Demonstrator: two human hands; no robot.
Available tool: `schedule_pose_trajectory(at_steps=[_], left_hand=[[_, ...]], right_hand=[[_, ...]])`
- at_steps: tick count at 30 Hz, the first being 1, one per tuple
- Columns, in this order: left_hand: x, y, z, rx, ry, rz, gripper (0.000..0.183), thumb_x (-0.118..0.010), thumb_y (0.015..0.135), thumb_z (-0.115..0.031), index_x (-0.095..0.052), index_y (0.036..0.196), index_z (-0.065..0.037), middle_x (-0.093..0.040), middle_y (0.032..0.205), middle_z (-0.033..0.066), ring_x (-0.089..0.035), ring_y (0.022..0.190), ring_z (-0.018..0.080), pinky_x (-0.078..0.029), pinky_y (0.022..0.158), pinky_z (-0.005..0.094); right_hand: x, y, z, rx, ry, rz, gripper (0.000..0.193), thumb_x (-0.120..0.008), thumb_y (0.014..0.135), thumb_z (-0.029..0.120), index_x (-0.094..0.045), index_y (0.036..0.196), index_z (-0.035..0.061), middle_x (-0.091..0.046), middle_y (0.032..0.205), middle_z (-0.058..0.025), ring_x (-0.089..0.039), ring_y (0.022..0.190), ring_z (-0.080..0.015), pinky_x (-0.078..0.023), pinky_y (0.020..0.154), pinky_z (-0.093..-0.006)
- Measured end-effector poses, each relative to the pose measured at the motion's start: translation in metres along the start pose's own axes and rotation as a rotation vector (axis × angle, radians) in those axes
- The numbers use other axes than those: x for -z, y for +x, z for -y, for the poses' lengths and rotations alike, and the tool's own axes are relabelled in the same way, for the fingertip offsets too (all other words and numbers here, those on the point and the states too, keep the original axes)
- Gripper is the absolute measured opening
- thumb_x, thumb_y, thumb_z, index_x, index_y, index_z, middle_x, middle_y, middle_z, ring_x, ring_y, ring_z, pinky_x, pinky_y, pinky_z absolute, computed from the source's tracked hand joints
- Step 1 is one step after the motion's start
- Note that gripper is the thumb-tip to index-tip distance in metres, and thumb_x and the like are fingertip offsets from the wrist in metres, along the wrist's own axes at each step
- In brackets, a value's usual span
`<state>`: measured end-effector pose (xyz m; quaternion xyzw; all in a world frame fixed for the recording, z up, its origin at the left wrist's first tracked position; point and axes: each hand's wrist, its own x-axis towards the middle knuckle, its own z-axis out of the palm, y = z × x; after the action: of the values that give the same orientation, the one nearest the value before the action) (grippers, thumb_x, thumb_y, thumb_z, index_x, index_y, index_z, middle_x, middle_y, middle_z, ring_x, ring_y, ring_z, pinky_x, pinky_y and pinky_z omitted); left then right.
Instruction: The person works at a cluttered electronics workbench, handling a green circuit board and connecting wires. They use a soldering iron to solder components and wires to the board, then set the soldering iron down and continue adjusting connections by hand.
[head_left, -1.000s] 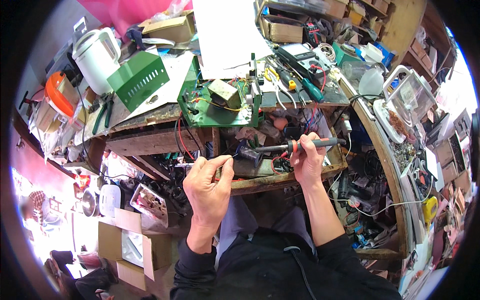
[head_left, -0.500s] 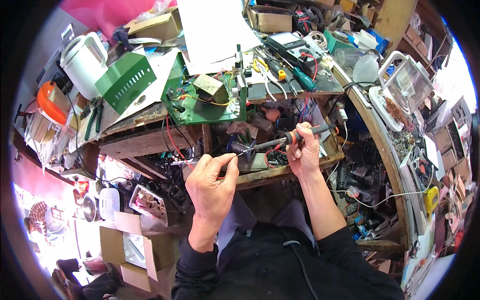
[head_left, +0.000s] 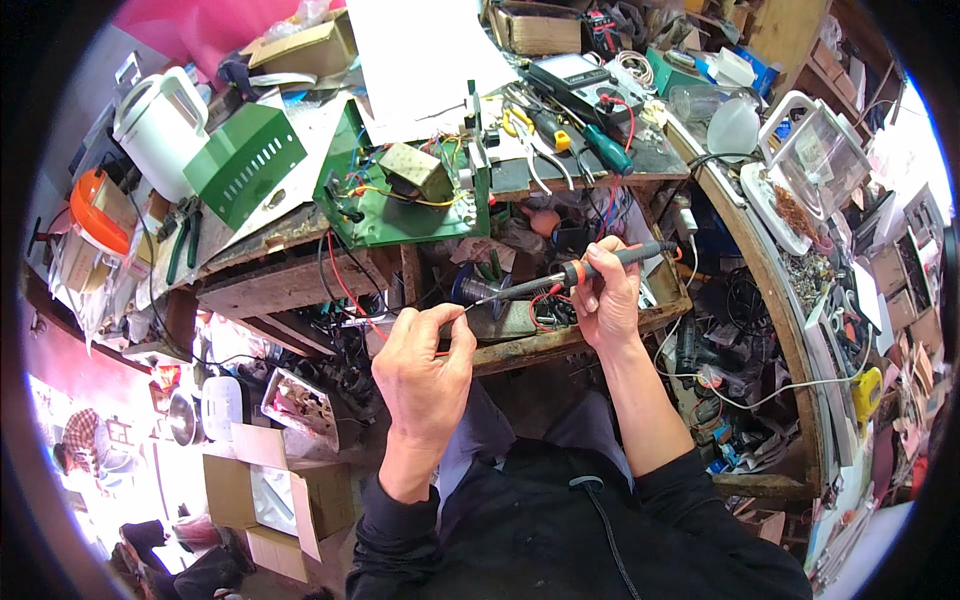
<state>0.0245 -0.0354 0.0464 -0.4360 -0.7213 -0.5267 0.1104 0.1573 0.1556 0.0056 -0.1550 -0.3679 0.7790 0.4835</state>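
My right hand (head_left: pixel 608 295) is closed around the dark grip of a soldering iron (head_left: pixel 535 287), whose tip points left. My left hand (head_left: pixel 428 365) pinches thumb and forefinger on the end of a thin red wire (head_left: pixel 345 285). Part of that wire is hidden behind the hand. The iron's tip meets or nearly meets the pinched end; I cannot tell which. The wire comes down from an open green metal chassis (head_left: pixel 400 225) on the bench, which carries a transformer (head_left: pixel 416 172) and several coloured wires. A spool of solder (head_left: pixel 468 288) lies in the open drawer behind the iron.
Pliers with yellow handles (head_left: pixel 540 160), a green screwdriver (head_left: pixel 608 150) and a multimeter (head_left: pixel 590 92) lie on the bench. At left are a green perforated cover (head_left: pixel 250 165) and a white jug (head_left: pixel 165 125). The wooden drawer's edge (head_left: pixel 530 352) is just beyond my hands.
The view has shifted slightly. The iron stays at the fingertips of my left hand, its tip a little lower and farther left. Both grips are unchanged.
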Motion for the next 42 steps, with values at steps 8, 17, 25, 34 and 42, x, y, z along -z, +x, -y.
schedule_pose_trajectory(at_steps=[8, 17, 25, 34, 42], left_hand=[[-0.0037, -0.0007, 0.0013, -0.013, 0.056, 0.029, 0.01, -0.077, 0.087, -0.001, -0.074, 0.096, -0.003, -0.062, 0.08, 0.0091, -0.06, 0.063, 0.0202, -0.047, 0.06, 0.0334], [-0.0038, -0.0014, 0.0006, -0.034, 0.101, 0.046, 0.009, -0.076, 0.088, -0.002, -0.073, 0.096, -0.004, -0.062, 0.08, 0.0092, -0.061, 0.063, 0.0214, -0.047, 0.059, 0.0343], [-0.0047, -0.0022, 0.0017, -0.05, 0.108, 0.043, 0.009, -0.076, 0.088, -0.002, -0.073, 0.096, -0.004, -0.059, 0.078, 0.0082, -0.056, 0.06, 0.0199, -0.045, 0.057, 0.0347], [-0.0036, -0.0025, 0.0019, -0.048, 0.123, 0.046, 0.01, -0.076, 0.088, -0.002, -0.073, 0.097, -0.004, -0.061, 0.08, 0.0086, -0.059, 0.062, 0.0206, -0.047, 0.059, 0.034], [-0.0052, -0.0037, 0.003, -0.041, 0.118, 0.056, 0.01, -0.075, 0.087, -0.002, -0.073, 0.097, -0.004, -0.06, 0.078, 0.008, -0.058, 0.061, 0.0201, -0.046, 0.058, 0.034]], right_hand=[[0.0038, 0.0008, -0.0021, 0.007, -0.013, 0.023, 0.02, -0.074, 0.096, 0.014, -0.056, 0.086, 0.0129, -0.071, 0.07, -0.0062, -0.046, 0.039, -0.0065, -0.035, 0.035, -0.0237], [0.001, -0.0007, -0.0007, 0.011, -0.035, 0.022, 0.019, -0.074, 0.095, 0.014, -0.056, 0.087, 0.0128, -0.071, 0.07, -0.0059, -0.046, 0.039, -0.0063, -0.036, 0.035, -0.0232], [-0.0002, -0.001, 0.0, 0.009, -0.034, 0.02, 0.02, -0.074, 0.095, 0.013, -0.056, 0.086, 0.0129, -0.069, 0.068, -0.0047, -0.047, 0.039, -0.0059, -0.036, 0.035, -0.0228], [0.0004, -0.0013, -0.0002, 0.008, -0.033, 0.026, 0.02, -0.074, 0.095, 0.013, -0.056, 0.086, 0.0134, -0.069, 0.069, -0.0045, -0.046, 0.039, -0.0058, -0.036, 0.035, -0.023], [0.0033, -0.0004, -0.0015, 0.005, -0.043, 0.028, 0.021, -0.074, 0.095, 0.013, -0.056, 0.086, 0.0135, -0.068, 0.068, -0.0038, -0.046, 0.039, -0.0059, -0.036, 0.034, -0.0233]])
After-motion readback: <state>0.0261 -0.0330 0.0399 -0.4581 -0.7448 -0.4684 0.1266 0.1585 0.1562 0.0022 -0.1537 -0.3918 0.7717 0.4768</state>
